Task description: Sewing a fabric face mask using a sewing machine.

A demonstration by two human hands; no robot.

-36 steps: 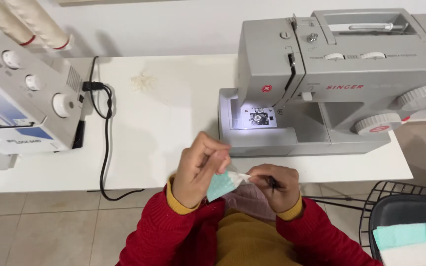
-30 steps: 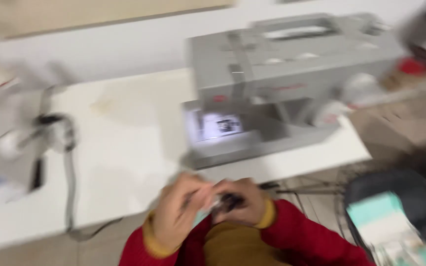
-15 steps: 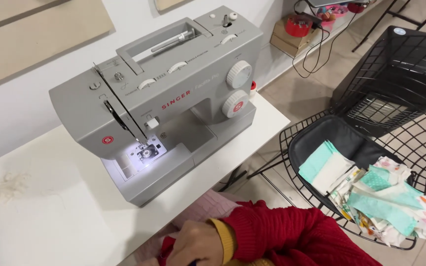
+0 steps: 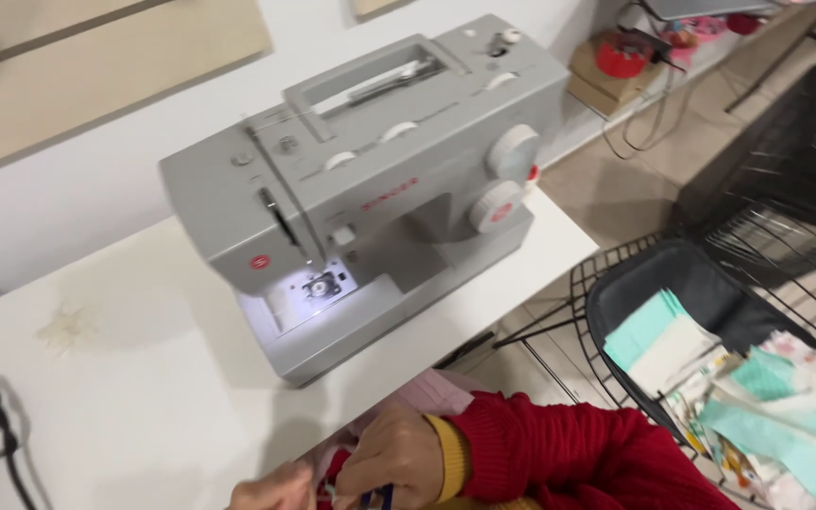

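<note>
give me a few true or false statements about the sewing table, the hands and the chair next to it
1. The grey sewing machine has its work light on over the needle plate. True.
2. The right hand rests on top of the sewing machine. False: it is at the bottom edge of the view, below the white table, close to the left hand.
3. The black wire chair holds a pile of teal and white fabric pieces. True.
4. The person's sleeve is blue. False: it is red, with a yellow cuff at the wrist.
5. Fabric lies under the machine's needle. False: the needle plate is bare.
</note>
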